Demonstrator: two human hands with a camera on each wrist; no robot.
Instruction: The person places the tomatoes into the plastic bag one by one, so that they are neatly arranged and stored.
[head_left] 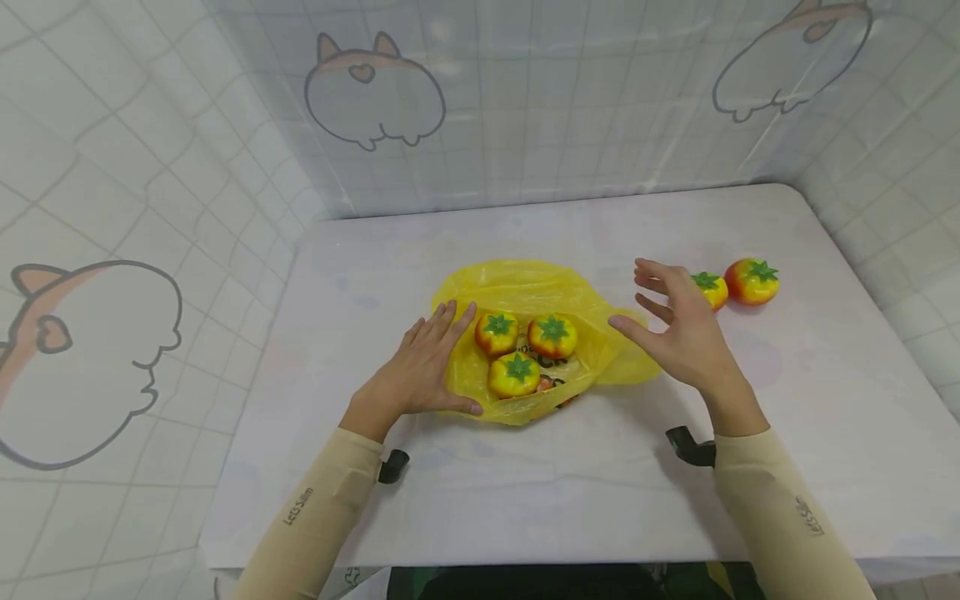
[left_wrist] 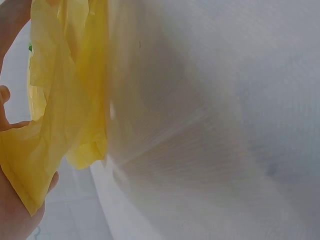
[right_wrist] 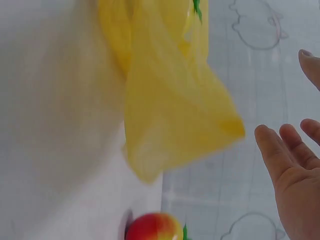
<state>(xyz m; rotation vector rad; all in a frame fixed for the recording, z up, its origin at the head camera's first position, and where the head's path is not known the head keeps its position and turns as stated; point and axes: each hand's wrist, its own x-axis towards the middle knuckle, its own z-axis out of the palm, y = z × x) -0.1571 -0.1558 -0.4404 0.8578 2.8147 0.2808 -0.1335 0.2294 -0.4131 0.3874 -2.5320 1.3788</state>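
Note:
A yellow plastic bag (head_left: 517, 279) lies on the table with its mouth spread upward. Inside it sit three yellow-and-red toy fruits (head_left: 553, 336) with green leafy tops, like tomatoes or persimmons, on printed plastic. My left hand (head_left: 423, 367) rests against the bag's left edge, fingers spread; in the left wrist view the yellow film (left_wrist: 55, 110) hangs across that hand. My right hand (head_left: 678, 333) hovers by the bag's right handle, thumb apart from the fingers. In the right wrist view this hand (right_wrist: 295, 185) is apart from the bag handle (right_wrist: 175, 120) and holds nothing.
Two more toy fruits stand right of the bag: one (head_left: 712, 287) partly hidden by my right hand, the other (head_left: 752, 282) beside it. The white-covered table (head_left: 360, 275) meets light curtains with dog drawings (head_left: 375, 92) at its back and sides.

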